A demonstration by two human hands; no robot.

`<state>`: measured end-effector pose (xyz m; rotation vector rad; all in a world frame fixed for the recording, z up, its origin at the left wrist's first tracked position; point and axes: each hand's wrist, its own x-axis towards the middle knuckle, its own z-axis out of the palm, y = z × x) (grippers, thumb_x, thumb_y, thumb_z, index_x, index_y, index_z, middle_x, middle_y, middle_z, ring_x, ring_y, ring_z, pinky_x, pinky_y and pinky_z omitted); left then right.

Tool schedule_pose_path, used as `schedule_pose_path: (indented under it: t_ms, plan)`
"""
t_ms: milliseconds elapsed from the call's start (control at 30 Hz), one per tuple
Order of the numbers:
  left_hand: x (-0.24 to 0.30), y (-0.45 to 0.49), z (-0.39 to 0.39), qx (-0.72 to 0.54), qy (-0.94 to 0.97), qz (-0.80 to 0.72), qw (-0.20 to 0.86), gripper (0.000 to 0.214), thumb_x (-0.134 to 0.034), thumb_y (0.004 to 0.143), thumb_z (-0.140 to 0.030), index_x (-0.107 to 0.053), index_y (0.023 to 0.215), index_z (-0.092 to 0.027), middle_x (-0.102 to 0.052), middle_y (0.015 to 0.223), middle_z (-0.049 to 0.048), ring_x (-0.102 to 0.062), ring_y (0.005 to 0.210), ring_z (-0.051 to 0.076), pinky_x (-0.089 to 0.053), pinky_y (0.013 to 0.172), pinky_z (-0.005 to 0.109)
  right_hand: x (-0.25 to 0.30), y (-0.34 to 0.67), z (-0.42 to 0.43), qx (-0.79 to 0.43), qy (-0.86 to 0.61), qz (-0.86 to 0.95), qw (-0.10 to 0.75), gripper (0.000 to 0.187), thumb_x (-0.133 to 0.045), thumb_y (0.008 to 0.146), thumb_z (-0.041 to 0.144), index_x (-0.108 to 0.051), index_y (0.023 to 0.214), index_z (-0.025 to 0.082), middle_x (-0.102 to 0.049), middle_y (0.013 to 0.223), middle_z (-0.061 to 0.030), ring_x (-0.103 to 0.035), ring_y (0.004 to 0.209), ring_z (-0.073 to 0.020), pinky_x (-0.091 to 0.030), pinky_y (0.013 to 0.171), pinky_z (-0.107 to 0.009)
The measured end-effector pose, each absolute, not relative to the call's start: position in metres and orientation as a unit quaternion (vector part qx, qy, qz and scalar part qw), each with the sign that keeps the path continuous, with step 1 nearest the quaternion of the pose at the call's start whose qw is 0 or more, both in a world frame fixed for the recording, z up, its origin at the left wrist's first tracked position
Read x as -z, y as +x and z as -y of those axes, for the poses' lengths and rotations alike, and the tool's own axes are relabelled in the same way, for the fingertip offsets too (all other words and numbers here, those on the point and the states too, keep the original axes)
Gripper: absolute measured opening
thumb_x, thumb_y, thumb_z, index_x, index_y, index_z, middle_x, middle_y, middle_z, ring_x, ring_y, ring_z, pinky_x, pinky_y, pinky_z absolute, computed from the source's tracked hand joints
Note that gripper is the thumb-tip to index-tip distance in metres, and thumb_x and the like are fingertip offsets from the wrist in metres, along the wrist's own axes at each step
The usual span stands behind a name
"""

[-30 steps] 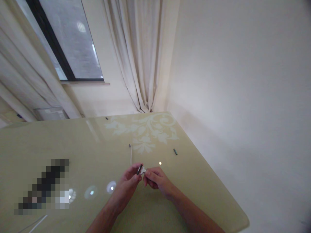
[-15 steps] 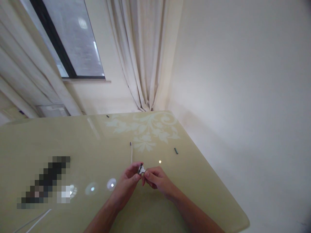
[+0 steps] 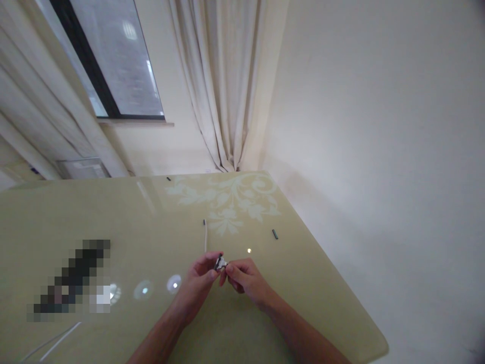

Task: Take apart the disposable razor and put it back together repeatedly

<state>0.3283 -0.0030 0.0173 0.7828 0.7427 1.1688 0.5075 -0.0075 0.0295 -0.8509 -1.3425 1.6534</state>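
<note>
Between my two hands, above the glossy table, is a small black and white piece [image 3: 220,263]; its kind is too small to tell. The fingers and thumb of my left hand [image 3: 202,275] close on its left, dark side. My right hand [image 3: 244,278] pinches at its right end, with thumb and forefinger together. Just beyond my left fingers, a thin white cable [image 3: 205,237] with a dark tip lies on the tabletop and runs back toward that hand, where its near end is hidden.
A small dark bar [image 3: 275,234] lies right of my hands on the pale green table [image 3: 322,303]. Another small dark piece [image 3: 168,179] is near the far edge. White cords [image 3: 60,339] lie at lower left, below a blurred-out patch. Walls and a curtain [image 3: 227,101] stand beyond.
Both hands keep their grip on the small piece, which seems slightly turned. The whole view has shifted a little.
</note>
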Motion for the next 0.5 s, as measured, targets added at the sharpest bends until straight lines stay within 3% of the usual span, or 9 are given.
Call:
schedule_pose_path:
  t_ms: [167,367,500]
  plan:
    - [-0.0154,0.3256,0.0014,-0.516,0.354,-0.352,0.696,0.051,-0.103,0.054,-0.041,-0.083,0.098,-0.023,-0.073,0.077,0.0012,-0.061,0.072,0.015,-0.046,0.073,0.029,-0.0307,0.5091,0.0070,-0.654,-0.341,0.548,0.394,0.062,-0.063,0.092,0.073,-0.076,0.078,0.014,-0.036,0.051,0.0076,-0.026,0.044,-0.0066,-0.018,0.044,-0.023]
    - [-0.0131,0.3233,-0.0005,-0.498,0.352,-0.380,0.696,0.049,-0.103,0.053,-0.035,-0.082,0.095,-0.020,-0.077,0.087,0.0039,-0.067,0.087,0.020,-0.051,0.087,0.035,-0.0256,0.5104,0.0064,-0.653,-0.347,0.560,0.373,0.065,-0.059,0.092,0.076,-0.060,0.064,0.018,-0.039,0.049,0.0070,-0.028,0.043,-0.0072,-0.019,0.043,-0.024]
    - [-0.0168,0.3213,-0.0012,-0.483,0.375,-0.397,0.685,0.046,-0.100,0.058,-0.035,-0.082,0.097,-0.019,-0.075,0.085,0.0037,-0.065,0.079,0.018,-0.050,0.077,0.031,-0.0247,0.5099,0.0083,-0.609,-0.368,0.595,0.374,0.066,-0.050,0.099,0.073,-0.066,0.070,0.016,-0.039,0.053,0.0060,-0.030,0.047,-0.0087,-0.023,0.047,-0.024]
